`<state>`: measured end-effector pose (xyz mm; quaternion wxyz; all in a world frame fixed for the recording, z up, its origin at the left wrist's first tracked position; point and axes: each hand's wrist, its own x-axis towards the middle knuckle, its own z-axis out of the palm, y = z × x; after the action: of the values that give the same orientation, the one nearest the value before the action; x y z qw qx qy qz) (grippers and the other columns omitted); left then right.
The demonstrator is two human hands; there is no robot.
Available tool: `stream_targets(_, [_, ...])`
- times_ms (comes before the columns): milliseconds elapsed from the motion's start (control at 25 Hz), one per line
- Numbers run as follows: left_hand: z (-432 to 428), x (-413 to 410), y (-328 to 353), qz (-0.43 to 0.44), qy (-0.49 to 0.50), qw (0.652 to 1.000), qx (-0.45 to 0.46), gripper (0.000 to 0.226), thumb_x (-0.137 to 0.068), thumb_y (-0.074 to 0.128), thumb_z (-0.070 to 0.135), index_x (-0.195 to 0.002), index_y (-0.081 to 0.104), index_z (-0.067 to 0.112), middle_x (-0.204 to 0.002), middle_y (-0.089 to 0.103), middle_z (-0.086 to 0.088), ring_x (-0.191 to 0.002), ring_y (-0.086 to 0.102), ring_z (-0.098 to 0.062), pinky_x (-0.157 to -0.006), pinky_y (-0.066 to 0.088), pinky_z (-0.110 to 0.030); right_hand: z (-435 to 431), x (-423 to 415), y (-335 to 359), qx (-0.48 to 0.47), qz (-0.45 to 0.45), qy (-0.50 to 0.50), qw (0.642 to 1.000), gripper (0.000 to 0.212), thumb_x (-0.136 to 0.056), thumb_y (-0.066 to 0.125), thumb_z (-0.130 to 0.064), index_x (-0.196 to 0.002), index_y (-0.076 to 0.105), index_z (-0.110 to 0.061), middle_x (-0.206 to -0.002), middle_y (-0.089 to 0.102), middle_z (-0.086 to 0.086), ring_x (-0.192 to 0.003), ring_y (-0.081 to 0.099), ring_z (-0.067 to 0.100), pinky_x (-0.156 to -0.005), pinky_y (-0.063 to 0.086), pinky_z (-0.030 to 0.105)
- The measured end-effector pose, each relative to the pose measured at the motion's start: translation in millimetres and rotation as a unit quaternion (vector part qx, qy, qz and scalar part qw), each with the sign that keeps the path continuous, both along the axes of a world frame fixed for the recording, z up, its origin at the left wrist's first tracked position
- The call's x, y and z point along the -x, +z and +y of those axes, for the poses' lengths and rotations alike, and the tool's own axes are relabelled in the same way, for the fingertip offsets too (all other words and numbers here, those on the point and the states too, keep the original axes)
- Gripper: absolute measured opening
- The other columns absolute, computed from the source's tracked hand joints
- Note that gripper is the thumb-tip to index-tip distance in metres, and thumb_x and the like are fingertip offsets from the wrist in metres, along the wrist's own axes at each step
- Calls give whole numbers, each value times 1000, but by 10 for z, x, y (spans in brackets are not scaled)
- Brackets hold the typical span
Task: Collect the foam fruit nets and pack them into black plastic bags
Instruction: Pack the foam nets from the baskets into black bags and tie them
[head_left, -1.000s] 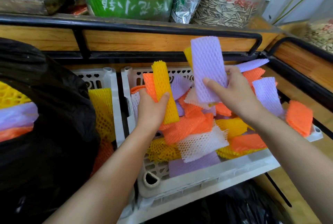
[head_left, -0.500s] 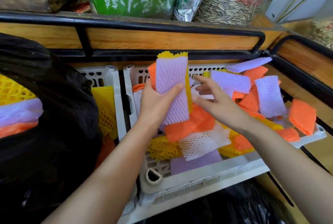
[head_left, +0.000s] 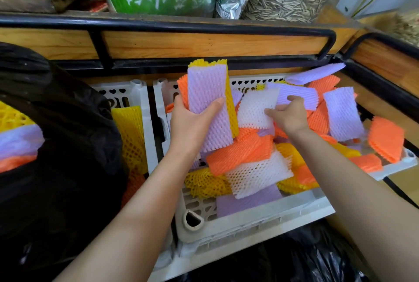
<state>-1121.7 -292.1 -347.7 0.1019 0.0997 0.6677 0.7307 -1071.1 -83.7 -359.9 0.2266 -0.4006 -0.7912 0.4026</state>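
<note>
- Our left hand (head_left: 190, 120) curls round a stack of nets (head_left: 208, 100), purple in front with orange and yellow behind, held upright above the far-left corner of the white crate (head_left: 249, 220).
- Our right hand (head_left: 288, 116) pinches a white net (head_left: 256, 109) over the crate's middle.
- The black bag (head_left: 63, 145) sits left of the crate, with nets inside.

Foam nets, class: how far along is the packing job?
Done: some nets lie in the black bag at left. In hand: the left hand holds a stack of nets; the right hand pinches a white net. Left: the white crate holds many loose nets.
</note>
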Motion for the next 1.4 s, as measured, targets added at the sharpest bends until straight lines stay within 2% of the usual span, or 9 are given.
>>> stream_targets(160, [7,-8,-27,7,24,999,41,47,-78,74,33,-114,46,19,-108,58,5,-99,59,-13,-80,48,-29,-115,-155,385,-68,100,4,993,46,-89,58,-8,-132,41,-5,-113,57,5,-96,56,17,-78,43,20])
stream_targets(320, [25,-11,-63,5,-12,995,98,70,-69,72,54,-119,44,14,-111,58,7,-103,59,-15,-90,49,-37,-644,-313,469,-167,92,189,963,30,-86,59,-5,-115,57,-11,-110,57,-1,-85,55,8,-73,44,11])
stream_targets(480, [38,-95,-2,-45,-111,992,37,112,-55,67,72,-141,24,14,-128,51,7,-116,54,-13,-100,45,-39,-1037,-390,373,-90,62,328,938,35,-93,51,-8,-127,50,-16,-110,53,-7,-95,52,4,-75,43,7])
stream_targets(640, [47,-14,-64,-5,-56,998,38,98,-62,81,49,-138,33,11,-117,54,12,-112,55,-9,-98,45,-33,-1009,-420,420,-1,92,389,917,46,-90,41,10,-126,46,-18,-120,57,-1,-102,55,3,-88,41,14])
stream_targets(800, [44,106,-99,23,44,999,21,90,-52,71,52,-129,48,12,-119,63,3,-106,62,-10,-95,50,-40,-661,-353,380,-6,180,283,942,32,-87,48,1,-111,51,-19,-106,66,4,-93,60,0,-81,45,15])
stream_targets(920, [45,146,-114,36,71,996,28,91,-52,68,55,-130,47,13,-118,64,4,-105,62,-10,-94,51,-39,-352,-212,157,-87,54,163,981,35,-92,52,-4,-126,46,-5,-123,58,13,-97,56,8,-83,42,14])
stream_targets(1080, [44,129,-135,35,66,997,33,74,-69,76,39,-129,42,12,-119,60,3,-105,59,-11,-87,48,-29,-283,16,-195,-62,-145,181,971,69,-89,60,-36,-138,29,1,-119,59,15,-111,56,28,-86,42,32])
stream_targets(1280, [37,151,-158,48,64,996,41,63,-75,76,32,-125,45,10,-118,61,0,-106,60,-13,-89,50,-31,-173,174,4,-119,-65,106,985,58,-86,66,-28,-132,42,-3,-114,63,14,-113,55,30,-82,37,27])
stream_targets(1400, [45,121,-134,43,63,996,39,61,-78,74,28,-126,40,10,-116,57,2,-106,56,-12,-86,45,-26,-38,58,31,-135,-132,120,975,59,-86,66,-24,-133,43,2,-120,60,19,-114,54,34,-90,39,33])
